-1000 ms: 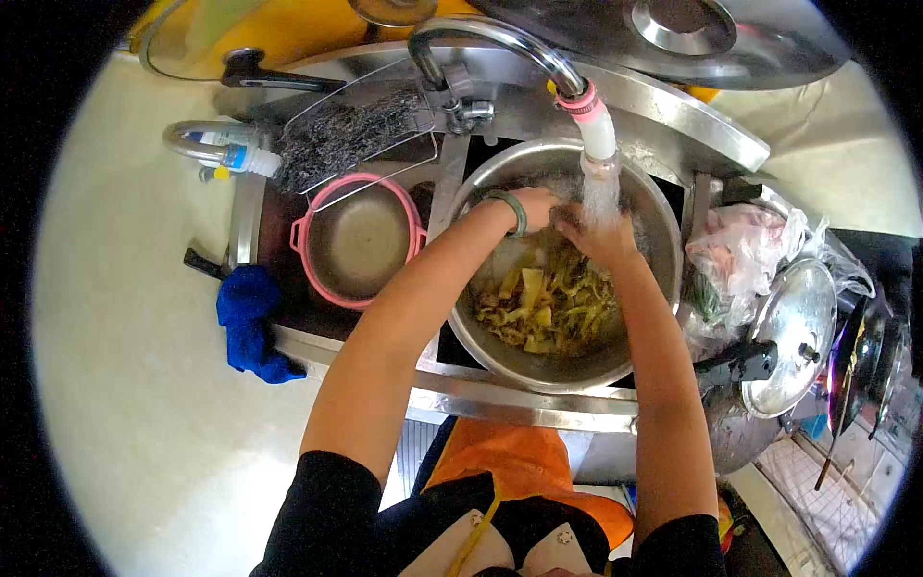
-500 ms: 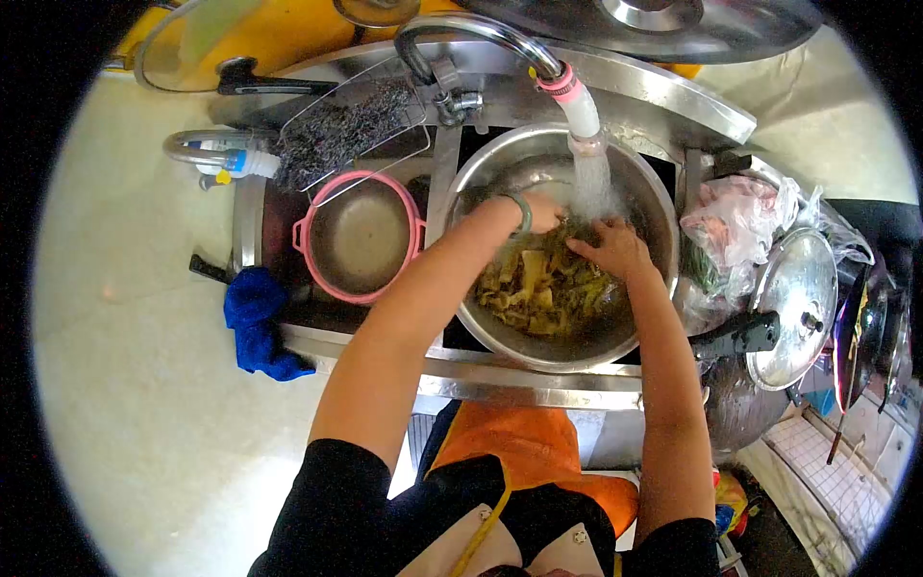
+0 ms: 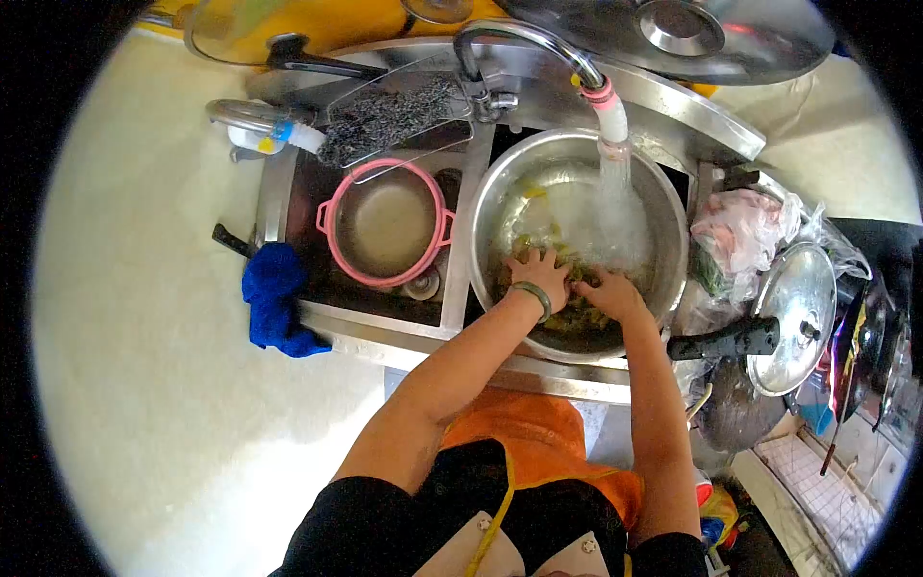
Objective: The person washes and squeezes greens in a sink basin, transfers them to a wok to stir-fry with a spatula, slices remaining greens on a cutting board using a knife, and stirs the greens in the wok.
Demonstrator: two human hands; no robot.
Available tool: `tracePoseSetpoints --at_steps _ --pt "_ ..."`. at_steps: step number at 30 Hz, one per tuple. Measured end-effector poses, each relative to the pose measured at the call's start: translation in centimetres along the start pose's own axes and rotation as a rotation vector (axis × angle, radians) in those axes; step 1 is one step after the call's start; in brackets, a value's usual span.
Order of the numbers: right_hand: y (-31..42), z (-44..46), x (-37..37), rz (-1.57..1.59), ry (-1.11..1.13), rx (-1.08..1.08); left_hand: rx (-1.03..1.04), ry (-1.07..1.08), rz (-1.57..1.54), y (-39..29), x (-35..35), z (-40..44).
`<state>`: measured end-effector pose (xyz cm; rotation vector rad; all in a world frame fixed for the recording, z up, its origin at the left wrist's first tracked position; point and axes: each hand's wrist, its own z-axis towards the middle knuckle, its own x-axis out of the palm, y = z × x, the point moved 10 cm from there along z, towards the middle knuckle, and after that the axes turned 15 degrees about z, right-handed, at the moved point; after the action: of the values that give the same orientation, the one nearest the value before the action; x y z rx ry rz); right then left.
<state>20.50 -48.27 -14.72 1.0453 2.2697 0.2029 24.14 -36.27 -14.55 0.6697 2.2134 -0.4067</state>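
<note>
Chopped, yellow-green leafy vegetables (image 3: 586, 318) lie wet in a large steel basin (image 3: 484, 216) set in the sink. My left hand (image 3: 540, 276), with a green bangle at its wrist, presses down on them with its fingers spread. Close beside it, my right hand (image 3: 612, 295) rests on the same leaves, thumb apart and some fingertips hidden among them. Water pours from the faucet (image 3: 611, 120) into the basin behind my hands. A few loose pieces float in the cloudy water farther back.
In the left sink bay stands a pink-rimmed colander or pot (image 3: 332, 226). A wire rack (image 3: 461, 139) with a dark mesh item sits above it. A blue cloth (image 3: 276, 288) hangs at the left edge. Plastic bags (image 3: 745, 226), a steel lid (image 3: 793, 313) and a black handle (image 3: 721, 341) lie right.
Both hands have moved from the back of the basin toward its near side, and the vegetables are now bunched beneath them. The view has shifted slightly. Water keeps running.
</note>
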Motion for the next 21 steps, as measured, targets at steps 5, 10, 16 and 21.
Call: tracePoseSetpoints --at_steps 5,10,16,21 --pt "1.1 -2.4 2.0 0.761 0.041 0.029 -0.046 0.001 -0.167 2.7 1.7 0.2" --pt "3.8 -3.2 6.3 1.768 0.116 0.205 -0.133 -0.037 -0.525 4.1 2.9 1.5" --pt "3.2 -2.0 5.3 1.831 -0.267 0.085 -0.223 -0.295 -0.796 5.1 1.6 1.1" --pt "4.2 -1.9 0.4 1.649 -0.424 -0.362 -0.123 -0.711 -1.044 3.5 -5.9 -1.5"
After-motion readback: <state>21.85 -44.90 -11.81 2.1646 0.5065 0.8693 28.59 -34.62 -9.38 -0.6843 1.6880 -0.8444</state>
